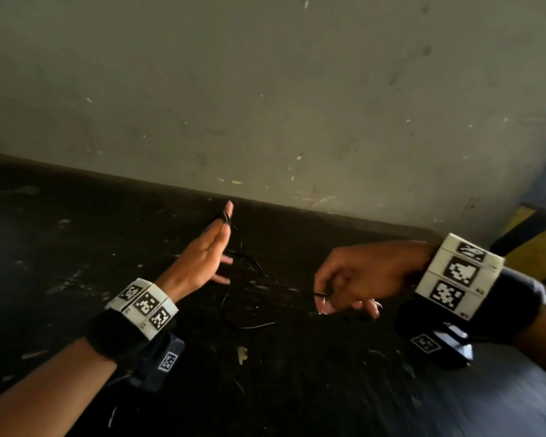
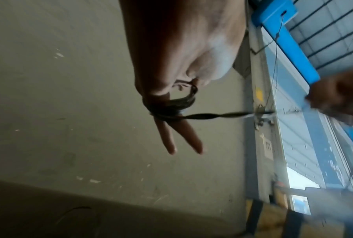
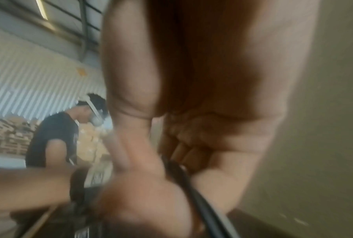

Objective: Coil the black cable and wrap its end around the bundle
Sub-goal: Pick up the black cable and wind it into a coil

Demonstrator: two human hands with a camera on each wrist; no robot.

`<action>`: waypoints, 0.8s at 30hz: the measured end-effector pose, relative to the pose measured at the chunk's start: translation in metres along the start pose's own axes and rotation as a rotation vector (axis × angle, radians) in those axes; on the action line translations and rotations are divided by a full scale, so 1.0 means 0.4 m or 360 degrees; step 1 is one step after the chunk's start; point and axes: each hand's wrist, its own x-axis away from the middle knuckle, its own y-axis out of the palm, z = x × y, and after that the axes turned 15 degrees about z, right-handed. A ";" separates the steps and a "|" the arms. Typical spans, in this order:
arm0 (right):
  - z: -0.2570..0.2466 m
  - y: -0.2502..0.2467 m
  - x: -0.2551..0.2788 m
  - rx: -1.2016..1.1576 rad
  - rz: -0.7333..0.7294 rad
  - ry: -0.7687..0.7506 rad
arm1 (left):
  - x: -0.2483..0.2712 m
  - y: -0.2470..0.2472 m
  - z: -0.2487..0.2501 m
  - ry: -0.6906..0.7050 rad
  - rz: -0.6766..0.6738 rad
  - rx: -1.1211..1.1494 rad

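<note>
A thin black cable (image 1: 234, 310) lies in loose loops on the dark table (image 1: 76, 247). Several turns of it are wound around the straight fingers (image 2: 171, 138) of my left hand (image 1: 216, 241), which is raised with the palm facing right. From that bundle (image 2: 167, 111) a twisted strand (image 2: 222, 115) runs right towards my right hand (image 2: 338, 99). My right hand (image 1: 323, 294) hovers low over the table and pinches the cable between thumb and fingertips. In the blurred right wrist view the black cable (image 3: 183, 180) passes between its thumb and curled fingers.
A scuffed grey wall (image 1: 297, 89) rises right behind the table. A yellow and black striped edge (image 1: 533, 234) shows at the far right. A blue frame (image 2: 289, 40) and another person in a dark shirt (image 3: 53, 138) are off to the sides.
</note>
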 end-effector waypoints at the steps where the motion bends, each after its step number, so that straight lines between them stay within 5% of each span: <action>1: -0.012 -0.014 0.009 -0.0059 0.0079 -0.0099 | 0.012 -0.001 -0.005 -0.0071 -0.0163 0.0005; 6: -0.038 -0.125 -0.014 0.0211 0.0892 -0.0611 | 0.093 0.041 0.019 -0.0394 -0.0855 0.0323; 10: 0.012 -0.152 -0.062 0.0353 0.1058 -0.0558 | 0.128 0.055 0.060 -0.0480 -0.1035 0.0575; 16: 0.087 -0.040 -0.140 0.0052 0.1152 -0.0489 | 0.133 0.030 0.116 -0.0492 -0.1252 0.0892; 18: 0.091 0.034 -0.159 -0.0132 0.1155 -0.0469 | 0.115 0.021 0.139 -0.0465 -0.1213 0.1060; 21: 0.078 0.158 -0.180 -0.0566 0.1079 -0.0327 | 0.058 0.010 0.172 -0.0372 -0.0873 0.1196; 24: 0.044 0.240 -0.186 -0.0724 0.0759 -0.0126 | -0.015 -0.005 0.184 -0.0298 -0.0546 0.1217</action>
